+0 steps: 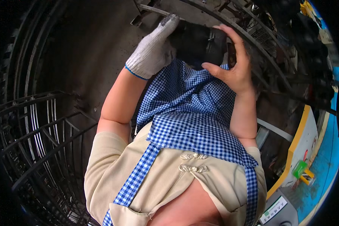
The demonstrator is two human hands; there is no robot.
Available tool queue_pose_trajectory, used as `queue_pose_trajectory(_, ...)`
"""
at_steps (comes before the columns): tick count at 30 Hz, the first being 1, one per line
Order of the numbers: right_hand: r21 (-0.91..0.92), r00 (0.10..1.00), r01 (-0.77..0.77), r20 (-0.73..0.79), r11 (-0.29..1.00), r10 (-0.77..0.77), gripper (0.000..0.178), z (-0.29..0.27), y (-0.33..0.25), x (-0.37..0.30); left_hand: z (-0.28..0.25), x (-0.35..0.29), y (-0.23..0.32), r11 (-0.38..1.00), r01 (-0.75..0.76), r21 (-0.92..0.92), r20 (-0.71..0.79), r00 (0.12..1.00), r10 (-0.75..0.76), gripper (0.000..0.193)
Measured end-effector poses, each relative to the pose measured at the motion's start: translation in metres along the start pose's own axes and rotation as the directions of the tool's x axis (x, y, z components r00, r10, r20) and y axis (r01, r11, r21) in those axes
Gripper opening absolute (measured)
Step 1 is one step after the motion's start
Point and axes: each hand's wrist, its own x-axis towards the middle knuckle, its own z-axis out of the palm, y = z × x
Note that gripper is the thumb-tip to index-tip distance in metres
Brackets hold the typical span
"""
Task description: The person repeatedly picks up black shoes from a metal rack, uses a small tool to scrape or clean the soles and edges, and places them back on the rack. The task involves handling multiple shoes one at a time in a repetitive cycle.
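Dark metal racks point(58, 154) fill the left background; at lower right I observe a white-and-green printed label point(273, 211). I locate the black, blocky object point(194, 45) before the blue-and-white checked apron point(199, 130), long axis running left-to-right. White-gloved left hand point(154, 47) grips its left end; bare right hand point(238, 71), its right.

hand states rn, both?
Left hand: gloved, closed on the left end of a dark block-shaped object.
Right hand: bare, closed on its right end.
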Motion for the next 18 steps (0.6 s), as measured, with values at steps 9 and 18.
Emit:
queue_pose_trajectory(9,-0.092,0.934,0.280,-0.206,0.956,-0.293,0.025,0.033,-0.001,-0.029,-0.003,0.017,0.001,0.999,0.034,0.014,-0.105,0.994,-0.033,0.023)
queue_pose_trajectory(18,0.548,0.823,-0.561,0.289,0.621,0.488,0.021,0.134,-0.004,-0.053,-0.010,0.037,-0.028,0.853,-0.366,0.373,0.096,0.929,0.356,0.027)
